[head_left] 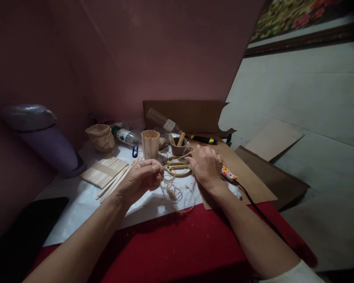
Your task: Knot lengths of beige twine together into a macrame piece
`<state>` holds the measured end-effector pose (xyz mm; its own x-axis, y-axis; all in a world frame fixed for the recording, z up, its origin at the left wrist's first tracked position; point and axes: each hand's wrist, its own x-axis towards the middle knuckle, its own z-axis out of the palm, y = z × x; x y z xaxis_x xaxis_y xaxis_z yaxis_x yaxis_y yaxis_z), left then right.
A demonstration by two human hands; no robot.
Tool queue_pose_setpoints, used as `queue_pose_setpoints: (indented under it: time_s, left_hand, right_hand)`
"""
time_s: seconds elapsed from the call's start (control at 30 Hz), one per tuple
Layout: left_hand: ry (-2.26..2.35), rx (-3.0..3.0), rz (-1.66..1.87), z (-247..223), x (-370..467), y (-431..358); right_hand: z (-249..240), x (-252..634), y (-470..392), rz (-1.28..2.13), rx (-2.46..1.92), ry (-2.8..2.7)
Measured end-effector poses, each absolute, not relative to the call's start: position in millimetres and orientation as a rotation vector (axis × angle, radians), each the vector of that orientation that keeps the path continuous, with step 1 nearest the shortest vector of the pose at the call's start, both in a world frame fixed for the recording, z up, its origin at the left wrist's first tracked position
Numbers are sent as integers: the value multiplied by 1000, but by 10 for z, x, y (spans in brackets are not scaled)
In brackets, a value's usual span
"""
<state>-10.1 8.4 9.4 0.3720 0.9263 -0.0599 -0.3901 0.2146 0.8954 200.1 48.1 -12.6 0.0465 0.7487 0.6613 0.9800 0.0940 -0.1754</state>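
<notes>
My left hand [149, 173] is closed in a pinch on thin jute twine [171, 192], whose loose coils hang and lie below the fingertips. My right hand [205, 165] is curled, palm down; a strand of twine runs up to its thumb and forefinger, though its other fingers are partly hidden. Between the hands lies a gold-coloured pair of scissors [178, 169] on white sheeting. A cup faced with wooden sticks [150, 144] stands upright behind my left hand. Right of my right hand rests a flower-patterned tool [229, 173] with a black cord.
Wooden craft sticks [104, 173] lie at left, near a decorated pot [100, 137] and a plastic bottle [125, 135]. A small brown pot [178, 146] holds short sticks. Behind it lies a yellow-black cutter [203, 139]. Cardboard [247, 177] covers the right side; red cloth [177, 243] lies in front.
</notes>
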Motion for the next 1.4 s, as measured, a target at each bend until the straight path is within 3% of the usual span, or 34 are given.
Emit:
queue_pose_setpoints:
  time_s: [0.17, 0.3, 0.43, 0.5, 0.73, 1.1, 1.4]
  left_hand:
    - [676, 878, 1118, 132, -212, 160]
    - [786, 978, 1105, 42, -210, 220]
    - [854, 1130, 1042, -44, -164, 227]
    - [859, 1189, 1020, -61, -147, 217]
    - [842, 1205, 998, -45, -130, 187]
    - [871, 1126, 988, -67, -102, 193]
    - [963, 1166, 1018, -93, -79, 185]
  right_hand:
    - [-37, 2356, 633, -415, -1875, -1611]
    - [88, 2295, 576, -393, -1726, -1570]
    - [127, 1873, 351, 252, -1012, -1787]
    - [100, 1694, 247, 476, -905, -1880]
    - [-37, 1584, 186, 914, -990, -1883]
    - [-88, 1567, 181, 1004, -958, -1707]
    - [-65, 1580, 141, 1430, -1020, -1660]
